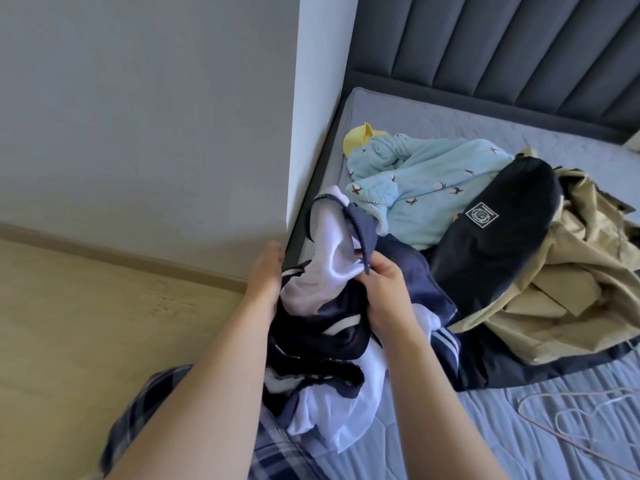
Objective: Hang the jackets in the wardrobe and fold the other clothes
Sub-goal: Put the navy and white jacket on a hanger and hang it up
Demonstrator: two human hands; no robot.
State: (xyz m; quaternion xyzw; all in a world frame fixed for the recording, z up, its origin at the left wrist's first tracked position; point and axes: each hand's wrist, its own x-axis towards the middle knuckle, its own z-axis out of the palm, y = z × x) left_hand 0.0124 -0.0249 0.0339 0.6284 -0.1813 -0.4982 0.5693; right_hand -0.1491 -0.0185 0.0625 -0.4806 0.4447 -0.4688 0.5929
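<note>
Bed [433,126]: one blue robe [429,188], one tan jacket [568,296], perhaps two hangers [568,414]; left hand [265,275] and right hand [384,289] both raised, fingers gripping navy-white garment [329,271].

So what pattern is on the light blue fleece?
Small dark red bird-like marks on the fleece, head view.

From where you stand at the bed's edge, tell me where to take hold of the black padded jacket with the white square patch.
Grip the black padded jacket at its rounded upper end, probably the collar or hood, reaching over from the near side. That end lies uppermost and free, while its lower part runs under the beige coat and navy-and-white garment that both hands hold.
</note>
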